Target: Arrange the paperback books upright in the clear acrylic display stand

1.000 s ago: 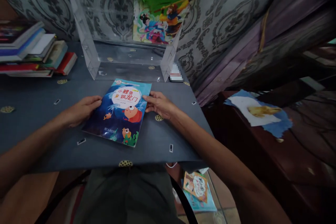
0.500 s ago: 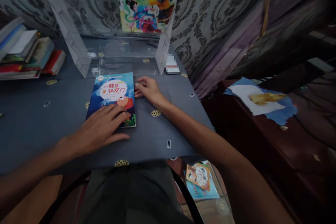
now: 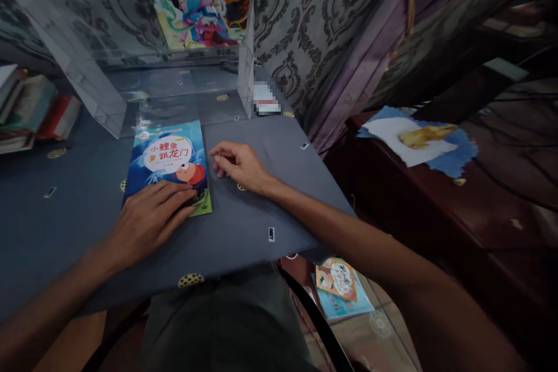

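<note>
A blue picture book with a white title oval and an orange fish lies face up on the desk. My left hand rests over its lower part, fingertips on the cover and thumb at the lower right edge. There the cover corner is raised between fingers and thumb, and a green page shows beneath. My right hand hovers or rests just right of the book, apart from it. Its fingers are loosely curled with a gap to the thumb, and nothing is seen in them.
A clear acrylic stand is behind the book, with a colourful illustrated book in it. Stacked books sit at the left. A dark red cabinet bears torn paper. More books lie low by the chair.
The view has swung right, so the desk items appear further left. My left thumb has closed in at the book's lower right corner, and the cover there has lifted, showing green.
</note>
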{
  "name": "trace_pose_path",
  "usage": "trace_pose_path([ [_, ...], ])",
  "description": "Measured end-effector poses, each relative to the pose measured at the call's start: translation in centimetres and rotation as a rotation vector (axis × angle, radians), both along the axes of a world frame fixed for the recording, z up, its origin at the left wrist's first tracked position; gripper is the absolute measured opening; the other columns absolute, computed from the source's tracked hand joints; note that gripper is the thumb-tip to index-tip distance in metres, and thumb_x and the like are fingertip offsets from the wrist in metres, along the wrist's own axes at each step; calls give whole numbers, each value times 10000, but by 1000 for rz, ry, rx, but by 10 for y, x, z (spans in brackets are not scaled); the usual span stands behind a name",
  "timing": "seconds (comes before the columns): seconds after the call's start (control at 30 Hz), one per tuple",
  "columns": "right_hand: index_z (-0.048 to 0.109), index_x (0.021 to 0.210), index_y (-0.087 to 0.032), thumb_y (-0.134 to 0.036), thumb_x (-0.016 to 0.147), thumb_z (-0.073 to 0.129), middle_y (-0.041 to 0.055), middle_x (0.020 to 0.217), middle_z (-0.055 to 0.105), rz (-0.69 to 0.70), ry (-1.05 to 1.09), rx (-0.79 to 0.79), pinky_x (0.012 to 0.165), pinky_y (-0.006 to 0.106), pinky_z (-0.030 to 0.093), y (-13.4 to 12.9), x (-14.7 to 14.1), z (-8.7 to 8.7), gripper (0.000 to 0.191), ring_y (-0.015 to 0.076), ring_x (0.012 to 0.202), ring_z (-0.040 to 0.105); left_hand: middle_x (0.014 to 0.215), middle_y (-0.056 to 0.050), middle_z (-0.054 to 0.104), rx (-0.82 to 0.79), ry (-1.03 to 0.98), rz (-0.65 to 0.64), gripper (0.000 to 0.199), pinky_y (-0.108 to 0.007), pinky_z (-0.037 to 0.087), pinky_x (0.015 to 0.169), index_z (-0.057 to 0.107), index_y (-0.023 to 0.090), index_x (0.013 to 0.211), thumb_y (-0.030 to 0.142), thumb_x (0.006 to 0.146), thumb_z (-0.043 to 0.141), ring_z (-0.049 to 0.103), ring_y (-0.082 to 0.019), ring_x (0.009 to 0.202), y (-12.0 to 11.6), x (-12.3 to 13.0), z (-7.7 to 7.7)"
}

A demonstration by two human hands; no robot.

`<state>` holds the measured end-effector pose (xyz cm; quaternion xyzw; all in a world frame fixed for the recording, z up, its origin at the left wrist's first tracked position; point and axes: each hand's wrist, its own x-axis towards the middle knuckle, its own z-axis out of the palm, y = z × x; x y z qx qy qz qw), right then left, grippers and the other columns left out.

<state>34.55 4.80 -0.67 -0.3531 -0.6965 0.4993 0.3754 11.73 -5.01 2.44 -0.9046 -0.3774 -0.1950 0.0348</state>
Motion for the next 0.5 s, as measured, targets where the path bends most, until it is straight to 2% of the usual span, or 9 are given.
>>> trace_pose_path([
  [0.23,620,982,-172,-116,938,516,-38,739,661,118,28,-42,621,204,507,2,2,-1,126,64,572,611,1126,-83,769,-147,-123,38,331,-397,562,915,705,198,1217,375,1065,470,715,-245,1028,1,-2,1],
  [0.5,624,981,-181,-139,943,538,-40,728,681,142,48,-44,584,179,498,6,2,-5,103,60,556,618,1151,-87,761,-309,-186,79,362,-429,561,942,733,231,1186,449,1042,483,707,-273,1082,4,-6,5],
])
